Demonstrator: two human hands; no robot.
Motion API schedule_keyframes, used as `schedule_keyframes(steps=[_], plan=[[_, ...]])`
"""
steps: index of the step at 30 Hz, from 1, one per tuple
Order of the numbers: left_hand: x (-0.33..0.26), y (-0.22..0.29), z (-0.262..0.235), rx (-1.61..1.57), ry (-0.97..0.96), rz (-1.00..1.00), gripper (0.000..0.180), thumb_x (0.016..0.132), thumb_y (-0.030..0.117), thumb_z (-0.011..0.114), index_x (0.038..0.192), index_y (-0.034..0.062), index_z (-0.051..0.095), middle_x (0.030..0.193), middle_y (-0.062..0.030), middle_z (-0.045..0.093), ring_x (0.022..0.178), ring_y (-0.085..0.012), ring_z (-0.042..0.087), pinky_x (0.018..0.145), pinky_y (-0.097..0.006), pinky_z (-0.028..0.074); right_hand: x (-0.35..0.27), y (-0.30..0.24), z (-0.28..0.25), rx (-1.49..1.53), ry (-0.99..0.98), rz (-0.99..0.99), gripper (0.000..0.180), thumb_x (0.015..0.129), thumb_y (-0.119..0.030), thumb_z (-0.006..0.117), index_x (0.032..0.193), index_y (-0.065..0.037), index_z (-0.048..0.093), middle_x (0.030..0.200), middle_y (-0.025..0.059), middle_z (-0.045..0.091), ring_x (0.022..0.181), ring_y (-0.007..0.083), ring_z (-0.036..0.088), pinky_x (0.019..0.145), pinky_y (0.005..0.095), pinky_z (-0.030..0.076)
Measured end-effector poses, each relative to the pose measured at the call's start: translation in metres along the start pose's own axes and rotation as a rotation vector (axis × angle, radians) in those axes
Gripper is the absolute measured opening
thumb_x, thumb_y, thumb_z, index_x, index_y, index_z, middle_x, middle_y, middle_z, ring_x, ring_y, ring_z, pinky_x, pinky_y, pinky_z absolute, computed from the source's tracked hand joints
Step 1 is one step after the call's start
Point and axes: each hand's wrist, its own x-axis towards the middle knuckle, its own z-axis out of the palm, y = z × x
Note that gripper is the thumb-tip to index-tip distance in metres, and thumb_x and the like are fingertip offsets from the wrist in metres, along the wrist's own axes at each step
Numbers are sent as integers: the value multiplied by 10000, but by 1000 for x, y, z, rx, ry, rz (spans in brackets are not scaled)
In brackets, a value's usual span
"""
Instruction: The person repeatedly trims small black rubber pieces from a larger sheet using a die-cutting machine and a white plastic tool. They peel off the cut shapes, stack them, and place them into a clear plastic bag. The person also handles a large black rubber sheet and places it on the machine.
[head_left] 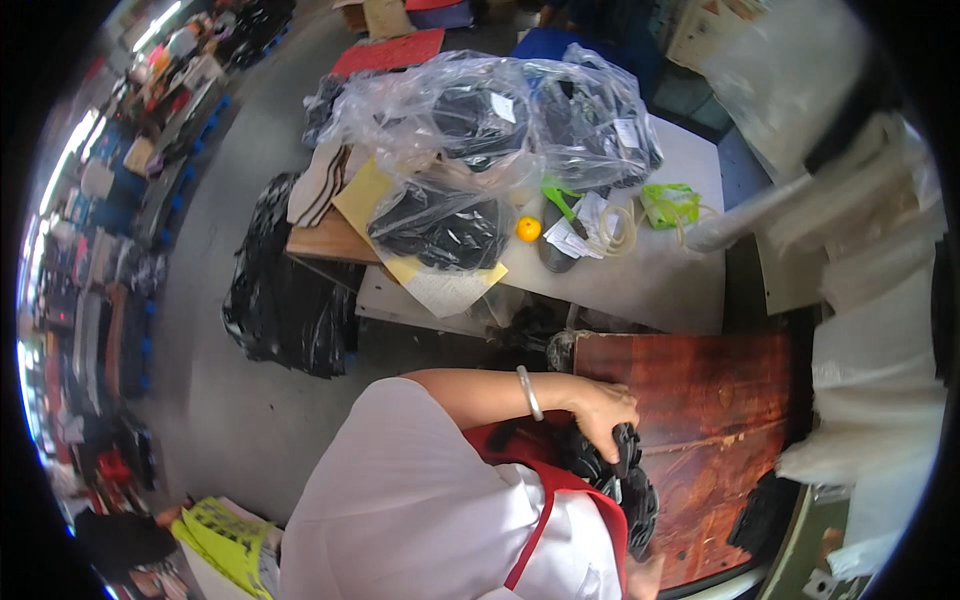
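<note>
My left hand [604, 412], with a silver bangle [530, 393] on its wrist, is closed over a black ridged piece [627, 450]. Its fingers curl around the top of this piece, whose exact kind I cannot make out. More black pieces [640, 500] lie just below, close against my red apron [548, 530]. Only a small part of my right hand [645, 578] shows near the lower edge, beside those pieces, and its fingers are hidden. A reddish-brown wooden board [710, 400] lies beyond both hands.
A white table [660, 290] holds clear plastic bags [470, 110] of black items, an orange [528, 229] and a green packet [670, 205]. More black pieces [760, 512] lie at the board's right side. Black wrapped bundles [285, 290] stand on the floor. White sheeting [870, 400] hangs at right.
</note>
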Motion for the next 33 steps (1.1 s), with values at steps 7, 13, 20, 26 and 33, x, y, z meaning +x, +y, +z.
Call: schedule_keyframes(steps=[7, 13, 20, 26, 33], plan=[[-23, -27, 26, -593, 32, 124, 635, 775, 240, 743, 1298, -7, 483, 1224, -210, 583, 1159, -332, 551, 986, -397, 429, 34, -20, 21, -138, 35, -60, 633, 637, -114, 841, 1152, 73, 525, 1033, 131, 596, 930, 188, 572, 807, 322, 486], [-35, -27, -12, -897, 119, 68, 512, 804, 208, 731, 1218, -17, 528, 1071, -136, 634, 983, -204, 590, 871, -343, 474, 54, -66, 15, -276, 122, -281, 759, 628, -156, 864, 1243, 69, 479, 1134, 148, 562, 1021, 214, 555, 867, 338, 471], [-167, -69, -184, -566, 552, 251, 503, 765, 176, 747, 1186, -3, 540, 1066, -113, 629, 964, -200, 612, 850, -334, 482, 62, -254, 84, -486, 242, -745, 597, 641, -190, 788, 1124, 52, 533, 984, 121, 599, 900, 175, 569, 790, 322, 479], [-334, -128, -262, -265, 1067, -98, 535, 679, 50, 754, 1179, 52, 565, 1119, -77, 618, 1031, -164, 594, 896, -307, 472, 162, -399, 271, -423, 146, -1093, 519, 628, -8, 698, 1133, -6, 578, 938, 112, 646, 852, 192, 634, 806, 299, 493], [-429, -186, -213, -572, 1013, -363, 629, 695, 10, 747, 1266, 10, 480, 1193, -80, 569, 1087, -153, 553, 965, -298, 433, 251, -403, 417, -207, -356, -951, 497, 692, -33, 767, 1152, -7, 579, 946, 99, 669, 862, 165, 637, 781, 287, 500]])
